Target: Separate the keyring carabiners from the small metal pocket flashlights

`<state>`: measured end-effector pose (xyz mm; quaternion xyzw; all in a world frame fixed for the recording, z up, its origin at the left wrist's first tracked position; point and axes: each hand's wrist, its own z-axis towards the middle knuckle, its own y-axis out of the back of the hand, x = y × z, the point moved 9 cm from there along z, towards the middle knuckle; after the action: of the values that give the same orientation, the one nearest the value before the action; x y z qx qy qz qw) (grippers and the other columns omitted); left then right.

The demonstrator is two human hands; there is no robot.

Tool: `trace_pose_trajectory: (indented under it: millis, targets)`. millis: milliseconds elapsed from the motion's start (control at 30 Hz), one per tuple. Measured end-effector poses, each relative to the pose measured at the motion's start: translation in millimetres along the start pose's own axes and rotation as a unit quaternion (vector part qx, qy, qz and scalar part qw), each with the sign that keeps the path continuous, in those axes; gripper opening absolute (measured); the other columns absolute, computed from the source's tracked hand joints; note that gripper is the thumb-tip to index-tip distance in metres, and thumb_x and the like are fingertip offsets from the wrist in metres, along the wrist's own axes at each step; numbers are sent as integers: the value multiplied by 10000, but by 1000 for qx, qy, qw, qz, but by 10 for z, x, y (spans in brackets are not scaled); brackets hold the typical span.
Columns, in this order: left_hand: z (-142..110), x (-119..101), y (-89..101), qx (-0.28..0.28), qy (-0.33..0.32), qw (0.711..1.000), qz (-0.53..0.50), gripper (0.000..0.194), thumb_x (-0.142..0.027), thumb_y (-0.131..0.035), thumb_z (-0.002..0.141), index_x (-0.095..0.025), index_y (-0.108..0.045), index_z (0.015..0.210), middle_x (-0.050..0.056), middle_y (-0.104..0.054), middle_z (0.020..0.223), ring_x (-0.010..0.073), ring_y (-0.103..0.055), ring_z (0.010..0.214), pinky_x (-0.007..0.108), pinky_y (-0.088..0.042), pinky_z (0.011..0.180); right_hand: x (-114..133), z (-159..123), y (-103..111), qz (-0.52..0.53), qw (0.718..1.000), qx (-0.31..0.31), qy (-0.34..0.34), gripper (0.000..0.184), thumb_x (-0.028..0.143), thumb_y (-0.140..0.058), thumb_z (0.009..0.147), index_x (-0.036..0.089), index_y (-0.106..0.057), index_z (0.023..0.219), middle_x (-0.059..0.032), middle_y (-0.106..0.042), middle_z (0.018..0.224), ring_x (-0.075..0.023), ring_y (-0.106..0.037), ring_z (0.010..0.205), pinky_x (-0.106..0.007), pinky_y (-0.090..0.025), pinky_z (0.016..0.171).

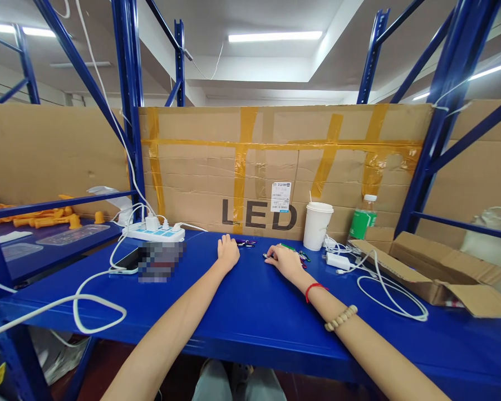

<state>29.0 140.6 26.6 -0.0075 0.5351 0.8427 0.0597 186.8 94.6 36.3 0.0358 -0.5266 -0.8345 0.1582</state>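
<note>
My left hand (228, 249) rests on the blue shelf, palm down with its fingers stretched forward. Just to its right lie a few dark purple pens (246, 243), close to the fingertips. My right hand (284, 260) is curled low over the shelf, its fingers bent round a slim pen whose silvery end (266, 255) sticks out on the left. Behind and beside this hand lie several pens (304, 256) in green, red and dark colours, partly covered by it.
A white paper cup (317, 225) with a straw, a green-labelled bottle (363, 218), a white charger with cable (338, 262) and an open cardboard box (426, 267) stand on the right. Leftward are a power strip (156, 233) and a phone (129, 259). A cardboard panel (200, 178) closes the back.
</note>
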Motion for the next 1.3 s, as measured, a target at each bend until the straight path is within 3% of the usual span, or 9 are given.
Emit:
trace_pose_trajectory:
  millis: [167, 300, 533, 667, 867, 1000, 1133, 1300]
  targets:
    - [-13, -44, 3, 4, -12, 1000, -12, 264, -232, -388, 836, -111, -570, 983, 180, -517, 1109, 308, -407, 1102, 390, -310, 882, 16, -11, 45, 10, 1000, -11, 0, 142, 341, -596, 764, 220, -590, 839, 11, -606, 779, -124, -564, 715, -219, -306, 549]
    - [-30, -142, 11, 1, -44, 998, -37, 218, -202, -388, 839, -128, -559, 952, 166, -533, 1080, 296, -434, 1054, 391, -319, 859, 52, -27, 58, 18, 1000, -18, 8, 118, 297, -576, 771, 222, -581, 862, 17, -588, 768, -118, -549, 708, -217, -302, 545]
    - [-68, -310, 233, -84, -105, 982, -135, 258, -254, -269, 898, -184, -512, 947, 108, -579, 993, 251, -482, 961, 365, -314, 838, 138, -51, 127, 78, 995, -57, 38, 258, 280, -569, 760, 222, -517, 1006, 14, -553, 850, -109, -540, 724, -205, -320, 537]
    - [-109, -380, 359, -119, -128, 975, -140, 300, -267, -194, 917, -189, -483, 936, 91, -582, 925, 225, -506, 893, 338, -325, 809, 125, -46, 139, 98, 992, -77, 36, 370, 297, -561, 764, 217, -462, 1112, -7, -537, 944, -108, -539, 726, -214, -368, 574]
    - [-152, -509, 276, -71, -162, 978, -108, 281, -294, -222, 918, -176, -477, 930, 95, -602, 837, 212, -557, 827, 318, -355, 795, 200, -66, 95, 99, 992, -36, 66, 257, 376, -479, 828, 237, -561, 1027, -6, -550, 945, -100, -546, 733, -206, -361, 559]
    - [-197, -585, 210, -33, -195, 976, -96, 274, -285, -216, 918, -183, -466, 966, 80, -632, 852, 207, -596, 817, 298, -396, 739, 327, -88, 68, 95, 988, -4, 122, 308, 400, -386, 874, 221, -636, 870, -9, -575, 844, -110, -541, 739, -214, -349, 579]
    - [-231, -627, 121, 21, -216, 974, -70, 300, -308, -192, 919, -206, -462, 1001, 52, -652, 871, 198, -624, 797, 269, -419, 652, 397, -94, 5, 89, 983, 22, 160, 289, 363, -438, 851, 185, -634, 738, -17, -579, 762, -125, -523, 712, -219, -349, 582]
    - [-253, -658, 74, 43, -232, 970, -61, 354, -325, -189, 910, -211, -524, 933, 59, -656, 900, 217, -623, 823, 289, -427, 662, 441, -103, -22, 91, 978, 23, 184, 177, 330, -543, 779, 176, -618, 734, -14, -575, 747, -132, -508, 710, -223, -353, 600]
